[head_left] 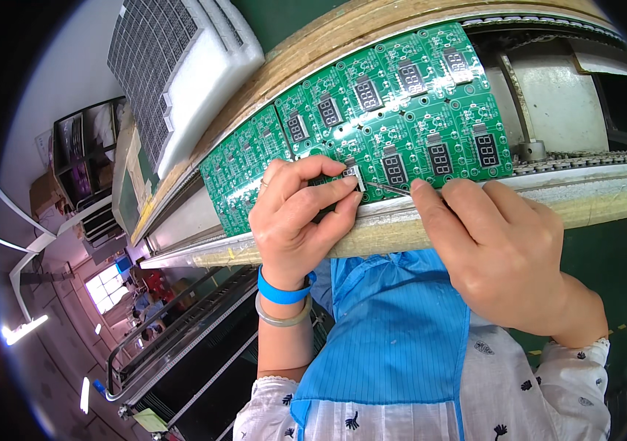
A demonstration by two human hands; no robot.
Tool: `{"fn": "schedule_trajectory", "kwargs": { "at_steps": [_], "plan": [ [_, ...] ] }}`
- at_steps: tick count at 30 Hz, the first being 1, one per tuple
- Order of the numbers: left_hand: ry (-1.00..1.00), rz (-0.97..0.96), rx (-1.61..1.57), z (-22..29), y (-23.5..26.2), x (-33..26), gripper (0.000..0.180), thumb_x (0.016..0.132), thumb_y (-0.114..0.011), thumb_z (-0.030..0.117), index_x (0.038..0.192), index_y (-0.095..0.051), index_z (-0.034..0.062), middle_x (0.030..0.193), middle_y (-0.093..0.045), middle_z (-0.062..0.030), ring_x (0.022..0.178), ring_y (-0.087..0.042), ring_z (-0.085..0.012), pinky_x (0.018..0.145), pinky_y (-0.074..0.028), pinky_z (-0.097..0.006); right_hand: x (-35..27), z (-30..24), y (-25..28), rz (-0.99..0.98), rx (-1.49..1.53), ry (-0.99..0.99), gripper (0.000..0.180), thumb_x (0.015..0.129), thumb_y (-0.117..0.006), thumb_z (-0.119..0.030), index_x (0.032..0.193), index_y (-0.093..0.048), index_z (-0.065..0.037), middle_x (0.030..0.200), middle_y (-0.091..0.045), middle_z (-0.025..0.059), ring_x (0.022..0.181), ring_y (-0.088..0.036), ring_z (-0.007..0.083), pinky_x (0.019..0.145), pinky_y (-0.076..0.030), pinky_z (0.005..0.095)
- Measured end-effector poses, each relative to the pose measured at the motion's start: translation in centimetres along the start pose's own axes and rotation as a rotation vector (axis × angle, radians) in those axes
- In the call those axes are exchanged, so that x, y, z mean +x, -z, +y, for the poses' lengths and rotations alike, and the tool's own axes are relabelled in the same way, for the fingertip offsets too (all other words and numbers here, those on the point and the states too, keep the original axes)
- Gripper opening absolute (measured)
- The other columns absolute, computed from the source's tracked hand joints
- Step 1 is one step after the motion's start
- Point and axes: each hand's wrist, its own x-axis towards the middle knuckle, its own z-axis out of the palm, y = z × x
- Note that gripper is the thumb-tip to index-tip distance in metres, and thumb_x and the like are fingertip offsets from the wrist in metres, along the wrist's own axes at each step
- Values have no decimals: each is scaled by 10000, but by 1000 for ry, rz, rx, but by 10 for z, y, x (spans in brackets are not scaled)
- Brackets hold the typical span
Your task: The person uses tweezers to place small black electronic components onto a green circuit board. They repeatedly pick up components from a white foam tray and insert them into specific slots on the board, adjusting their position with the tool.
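My left hand (295, 209) pinches a small digit display (358, 178) between thumb and fingertips, low over the near row of a green circuit board panel (416, 117). Its fingers hide part of the display, so I cannot tell whether it is seated. My right hand (497, 246) is closed around a thin metal tool, seemingly tweezers (389, 189), whose tip points left toward that display. Several black digit displays, such as the near-row one (394, 169), stand on the panel in two rows. To the left, a second green panel (244, 165) shows no such large displays.
The panels lie between conveyor rails, with a chain (585, 163) along the near one. A wooden edge (394, 234) runs in front of me. Beyond the far rail, at the left, white foam (214, 77) carries a dark gridded tray (153, 62). Metal racking (188, 353) stands at lower left.
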Motion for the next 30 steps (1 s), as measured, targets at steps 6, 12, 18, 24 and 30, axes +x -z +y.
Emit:
{"fn": "schedule_trajectory", "kwargs": {
  "at_steps": [6, 12, 18, 24, 30],
  "plan": [
    [4, -3, 0, 0, 0, 0, 268, 665, -840, -58, 902, -740, 19, 978, -738, -119, 800, -627, -195, 646, -482, -289, -1, 1, 0, 21, 13, -2, 409, 682, -691, -107, 1071, -756, 1, 882, -603, 49, 642, -584, 171, 474, -462, 301],
    [14, 42, -1, 0, -3, 1, 249, 656, -859, -17, 877, -782, 69, 967, -740, -63, 726, -594, -191, 644, -462, -304, -1, 2, 1, -13, -2, 48, 449, 649, -678, -98, 1076, -754, 19, 867, -600, 46, 628, -553, 162, 466, -441, 290],
    [3, 48, 3, 1, -3, 1, 263, 657, -862, -17, 886, -777, 80, 971, -740, -57, 722, -586, -193, 632, -458, -305, 2, 0, -10, 118, -10, 104, 167, 592, -687, -156, 710, -660, -42, 824, -555, 33, 629, -510, 137, 429, -380, 254],
    [-11, 56, -1, 0, -4, 2, 267, 659, -863, -17, 887, -771, 88, 975, -738, -55, 715, -578, -194, 627, -454, -308, 4, -2, -14, 108, -9, 106, 195, 596, -686, -154, 751, -684, -37, 825, -557, 28, 625, -513, 135, 434, -383, 249],
    [-15, 57, 20, 2, -5, 1, 270, 658, -862, -18, 888, -772, 91, 978, -736, -54, 714, -577, -195, 624, -451, -309, -2, 0, 15, -3, 75, -31, 385, 696, -730, -49, 1076, -749, 9, 891, -639, 65, 664, -617, 190, 508, -489, 310]
  ]
}}
